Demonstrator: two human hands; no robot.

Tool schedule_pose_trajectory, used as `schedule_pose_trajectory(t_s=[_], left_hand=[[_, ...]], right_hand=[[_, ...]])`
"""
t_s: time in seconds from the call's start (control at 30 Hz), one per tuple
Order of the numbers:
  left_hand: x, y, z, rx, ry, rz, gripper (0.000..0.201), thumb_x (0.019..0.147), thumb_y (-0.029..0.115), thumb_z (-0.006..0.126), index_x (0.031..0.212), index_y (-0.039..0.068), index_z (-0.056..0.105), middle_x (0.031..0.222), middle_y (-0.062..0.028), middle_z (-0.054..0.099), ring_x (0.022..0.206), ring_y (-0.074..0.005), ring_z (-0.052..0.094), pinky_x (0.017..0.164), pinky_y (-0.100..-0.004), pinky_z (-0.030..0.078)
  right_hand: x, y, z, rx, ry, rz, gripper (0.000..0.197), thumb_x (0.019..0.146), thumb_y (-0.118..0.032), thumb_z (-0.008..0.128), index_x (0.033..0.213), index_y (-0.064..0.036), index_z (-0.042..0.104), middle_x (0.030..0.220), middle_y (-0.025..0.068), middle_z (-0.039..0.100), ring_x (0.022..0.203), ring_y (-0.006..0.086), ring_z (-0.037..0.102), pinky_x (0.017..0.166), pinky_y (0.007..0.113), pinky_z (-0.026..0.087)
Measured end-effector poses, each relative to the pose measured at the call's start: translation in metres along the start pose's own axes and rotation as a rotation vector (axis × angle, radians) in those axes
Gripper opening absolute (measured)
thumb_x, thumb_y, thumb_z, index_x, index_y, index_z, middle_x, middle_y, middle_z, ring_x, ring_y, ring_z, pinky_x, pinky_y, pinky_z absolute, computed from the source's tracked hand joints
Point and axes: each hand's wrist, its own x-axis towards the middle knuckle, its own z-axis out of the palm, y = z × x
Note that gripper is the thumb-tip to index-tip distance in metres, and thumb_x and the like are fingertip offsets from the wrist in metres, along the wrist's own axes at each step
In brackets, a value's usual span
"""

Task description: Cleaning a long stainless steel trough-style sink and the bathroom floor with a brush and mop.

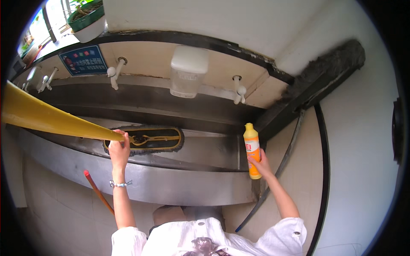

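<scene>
My left hand [119,147] is closed round the yellow handle [60,117] of a flat mop, close to its head. The oval grey mop head [158,147], with a yellow frame on it, lies in the long stainless steel trough sink [205,187]. Over the trough's right end, my right hand [261,164] grips a yellow and orange squeeze bottle [252,149] by its lower half. The bottle stands nearly upright, its yellow cap on top.
White taps [240,91] and a soap dispenser [189,72] line the wall behind the trough. At the right leans a dark fluffy mop [329,70] with a grey pole [290,147]. An orange-red stick [98,192] stands front left. A potted plant [87,19] sits by the window.
</scene>
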Motion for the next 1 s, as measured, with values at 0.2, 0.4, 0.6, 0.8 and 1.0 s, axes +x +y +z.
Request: schedule_pose_trajectory(t_s=[0.2, 0.4, 0.6, 0.8, 1.0], left_hand=[[0.000, -0.004, -0.006, -0.007, -0.001, -0.052, 0.014, 0.085, 0.015, 0.057, 0.088, 0.002, 0.053, 0.080, -0.0126, 0.058, 0.068, -0.0267, 0.059, 0.059, -0.0331, 0.048], [-0.002, -0.002, -0.006, 0.055, -0.053, -0.087, 0.012, 0.087, 0.012, 0.055, 0.092, 0.002, 0.050, 0.079, -0.0105, 0.060, 0.069, -0.0233, 0.061, 0.061, -0.0307, 0.050], [-0.011, -0.012, -0.008, -0.103, -0.003, -0.117, 0.011, 0.084, 0.010, 0.057, 0.088, 0.004, 0.049, 0.079, -0.0093, 0.058, 0.064, -0.0237, 0.057, 0.057, -0.0315, 0.046], [-0.013, -0.032, -0.019, -0.075, 0.064, -0.110, 0.010, 0.084, 0.009, 0.056, 0.089, 0.005, 0.048, 0.079, -0.0073, 0.059, 0.065, -0.0210, 0.056, 0.057, -0.0295, 0.046], [-0.014, -0.036, -0.028, -0.122, 0.071, -0.121, 0.008, 0.085, 0.007, 0.054, 0.090, 0.004, 0.048, 0.082, -0.0067, 0.060, 0.067, -0.0184, 0.058, 0.057, -0.0279, 0.046]], right_hand=[[0.019, -0.165, 0.092, 0.247, 0.033, -0.600, 0.041, 0.081, -0.007, 0.063, 0.116, -0.0074, 0.041, 0.099, 0.0041, 0.054, 0.083, 0.0108, 0.054, 0.073, 0.027, 0.046], [0.112, -0.317, 0.168, 0.285, -0.057, -1.091, 0.042, 0.077, -0.009, 0.069, 0.110, -0.0048, 0.044, 0.097, 0.0038, 0.058, 0.090, 0.0125, 0.057, 0.082, 0.028, 0.045], [0.194, -0.333, 0.211, 0.121, 0.061, -1.136, 0.041, 0.073, -0.011, 0.072, 0.097, 0.0011, 0.042, 0.084, 0.0091, 0.057, 0.071, 0.0144, 0.061, 0.068, 0.029, 0.049], [0.198, -0.335, 0.229, 0.075, 0.084, -1.107, 0.054, 0.070, -0.018, 0.076, 0.105, 0.0035, 0.040, 0.093, 0.0130, 0.054, 0.077, 0.0189, 0.061, 0.068, 0.030, 0.049], [0.204, -0.319, 0.229, 0.054, 0.157, -1.097, 0.067, 0.068, -0.023, 0.077, 0.115, 0.0034, 0.036, 0.105, 0.0154, 0.052, 0.097, 0.0239, 0.056, 0.080, 0.032, 0.046]])
